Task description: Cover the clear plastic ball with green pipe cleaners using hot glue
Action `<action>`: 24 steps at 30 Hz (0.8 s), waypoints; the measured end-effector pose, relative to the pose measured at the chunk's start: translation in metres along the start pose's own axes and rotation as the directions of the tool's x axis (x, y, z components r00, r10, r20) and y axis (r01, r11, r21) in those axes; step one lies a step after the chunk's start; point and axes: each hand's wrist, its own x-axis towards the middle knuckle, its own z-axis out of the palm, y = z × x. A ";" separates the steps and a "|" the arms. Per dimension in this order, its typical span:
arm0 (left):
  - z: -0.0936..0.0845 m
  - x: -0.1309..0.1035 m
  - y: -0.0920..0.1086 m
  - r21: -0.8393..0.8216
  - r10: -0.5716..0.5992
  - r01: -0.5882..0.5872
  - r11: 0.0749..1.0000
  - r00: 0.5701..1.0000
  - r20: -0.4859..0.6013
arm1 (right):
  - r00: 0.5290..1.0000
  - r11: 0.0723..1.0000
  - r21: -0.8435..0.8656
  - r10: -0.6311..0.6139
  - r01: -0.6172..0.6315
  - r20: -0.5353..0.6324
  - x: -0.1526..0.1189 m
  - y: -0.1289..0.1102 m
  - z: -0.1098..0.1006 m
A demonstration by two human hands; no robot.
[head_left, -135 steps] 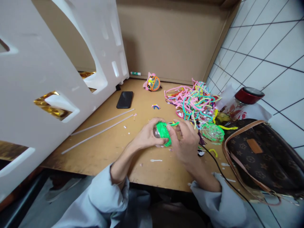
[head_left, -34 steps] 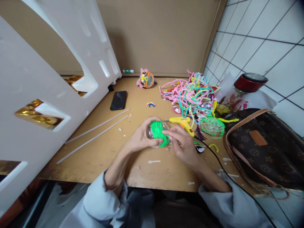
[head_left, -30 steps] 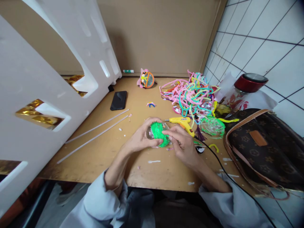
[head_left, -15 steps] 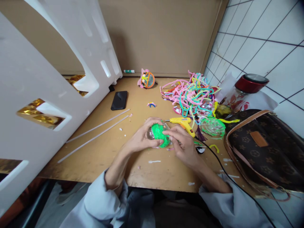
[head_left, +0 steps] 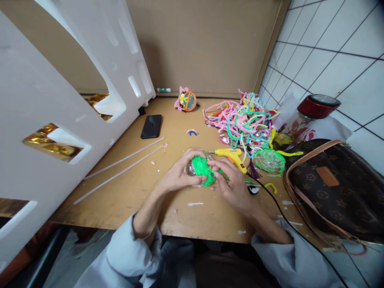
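Observation:
My left hand (head_left: 180, 172) is wrapped round a clear ball (head_left: 190, 168) that is partly covered in green pipe cleaner (head_left: 199, 165). At the ball's right side, my right hand (head_left: 231, 182) pinches a bit of the green pipe cleaner between thumb and forefinger. Just behind the right hand lies a yellow hot glue gun (head_left: 229, 153), nozzle to the left, its black cord (head_left: 279, 205) running off to the front right. A coil of green pipe cleaner (head_left: 270, 161) rests to the right of the glue gun. The underside of the ball is hidden.
Tangled colourful pipe cleaners (head_left: 243, 118) are heaped at back right, beside a red-lidded jar (head_left: 318, 106) and a brown handbag (head_left: 336, 188). A decorated ball (head_left: 186, 100), a phone (head_left: 151, 126) and two glue sticks (head_left: 120, 173) lie further left. White foam packaging (head_left: 99, 100) stands at left.
My right fingers have shifted slightly at the ball's right side, and the green pipe cleaner there sits a little differently. My left hand keeps its hold.

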 end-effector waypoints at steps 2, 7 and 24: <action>0.000 0.000 0.000 -0.002 0.001 -0.001 1.000 1.000 -0.002 | 1.000 1.000 -0.006 -0.002 0.002 0.012 0.000 0.000 0.000; -0.001 0.001 0.001 -0.005 0.010 -0.010 1.000 1.000 0.004 | 1.000 1.000 -0.014 -0.021 0.021 0.019 0.000 0.000 0.000; 0.000 0.000 0.001 -0.013 0.010 -0.010 1.000 1.000 0.003 | 0.992 0.988 -0.115 -0.095 0.104 0.080 0.003 -0.001 -0.003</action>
